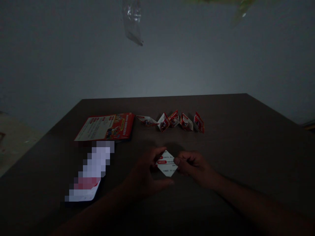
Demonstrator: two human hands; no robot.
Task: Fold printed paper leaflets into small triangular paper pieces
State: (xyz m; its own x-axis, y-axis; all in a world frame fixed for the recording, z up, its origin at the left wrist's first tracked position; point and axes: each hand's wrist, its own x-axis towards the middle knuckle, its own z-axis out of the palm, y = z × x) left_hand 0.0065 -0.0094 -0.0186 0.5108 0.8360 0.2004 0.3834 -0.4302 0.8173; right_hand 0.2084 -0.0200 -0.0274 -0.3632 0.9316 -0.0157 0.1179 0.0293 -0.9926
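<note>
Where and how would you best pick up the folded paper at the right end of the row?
I'd pinch the upper edge of the rightmost folded paper lightly between thumb and finger, coming from above and its right. It looks thin, creased and raised off the table, and its neighbour sits close on the left.

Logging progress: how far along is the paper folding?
Looks done: five folded pieces, in a row. In hand: small diamond-shaped paper, pinched by the right hand, left hand curved around its other side. Possibly left: flat printed stack; sheet count unclear.
</note>
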